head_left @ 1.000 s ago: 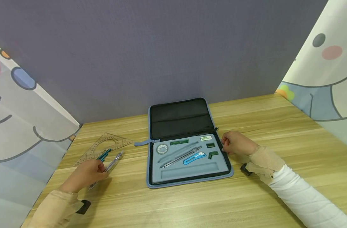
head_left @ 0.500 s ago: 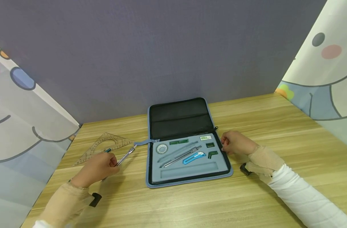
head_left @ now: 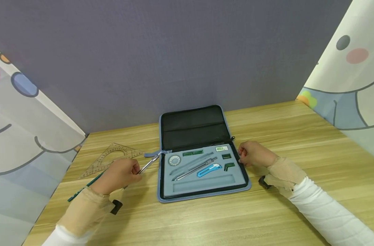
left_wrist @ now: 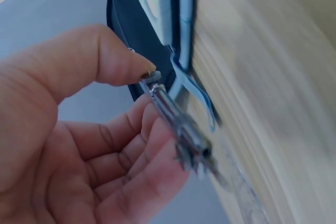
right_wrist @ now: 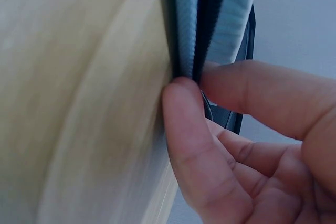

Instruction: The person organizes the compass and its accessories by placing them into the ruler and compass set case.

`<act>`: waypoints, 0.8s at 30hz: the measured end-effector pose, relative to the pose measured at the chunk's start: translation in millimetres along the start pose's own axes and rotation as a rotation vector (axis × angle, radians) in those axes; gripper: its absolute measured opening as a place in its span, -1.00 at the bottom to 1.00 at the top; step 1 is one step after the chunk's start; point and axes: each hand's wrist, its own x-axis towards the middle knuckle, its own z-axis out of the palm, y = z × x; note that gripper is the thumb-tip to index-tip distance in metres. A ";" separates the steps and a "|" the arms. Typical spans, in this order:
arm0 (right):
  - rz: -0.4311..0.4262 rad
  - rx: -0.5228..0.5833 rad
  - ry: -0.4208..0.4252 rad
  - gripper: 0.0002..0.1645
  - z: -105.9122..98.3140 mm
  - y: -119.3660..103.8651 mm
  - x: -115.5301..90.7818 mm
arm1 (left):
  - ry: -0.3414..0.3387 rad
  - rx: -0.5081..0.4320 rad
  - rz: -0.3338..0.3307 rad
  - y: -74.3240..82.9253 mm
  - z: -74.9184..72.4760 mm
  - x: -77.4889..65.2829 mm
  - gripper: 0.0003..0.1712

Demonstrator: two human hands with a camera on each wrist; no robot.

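Note:
A slim metal drawing compass (head_left: pixel 149 164) is pinched between the thumb and fingers of my left hand (head_left: pixel 120 175), just left of the open zip case (head_left: pixel 193 125). In the left wrist view the compass (left_wrist: pixel 170 113) is slightly blurred. With thumb and forefinger, my right hand (head_left: pixel 255 154) pinches the right edge of the case, whose zip edge (right_wrist: pixel 186 30) shows close up in the right wrist view. Blue foam in the case holds another compass (head_left: pixel 195 169), a blue utility knife (head_left: pixel 209 170), a round dial-like disc (head_left: pixel 174 160), a white eraser (head_left: pixel 221 149) and small green pieces (head_left: pixel 229 166).
Left of the case lie a clear set square (head_left: pixel 113 153) and dark green pencils (head_left: pixel 82 191), partly hidden by the left hand. A strap (head_left: pixel 151 154) sticks out from the case's left side. A grey panel (head_left: pixel 187 61) stands behind the wooden table (head_left: pixel 187 225).
My left hand has moved right and forward toward the case with the compass, leaving the green pencils on the table uncovered behind it. The right hand stays at the case's edge.

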 end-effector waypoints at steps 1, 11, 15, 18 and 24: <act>-0.001 0.000 -0.001 -0.81 0.0 0.1 0.1 | 0.000 -0.005 0.004 2.2 0.1 2.0 -0.88; -0.011 -0.003 -0.001 -0.81 -1.1 -0.4 0.3 | -0.005 -0.019 0.053 19.3 7.3 16.4 -0.86; -0.015 -0.006 -0.003 -0.82 -1.7 -0.6 -0.2 | 0.008 -0.023 0.126 25.1 9.9 22.5 -0.82; -0.020 -0.010 -0.003 -0.82 -1.7 0.1 0.0 | 0.027 -0.005 0.182 30.2 12.9 28.0 -0.76; -0.024 -0.003 0.001 -0.82 -1.1 0.7 0.4 | 0.008 0.009 0.218 42.7 19.8 40.3 -0.73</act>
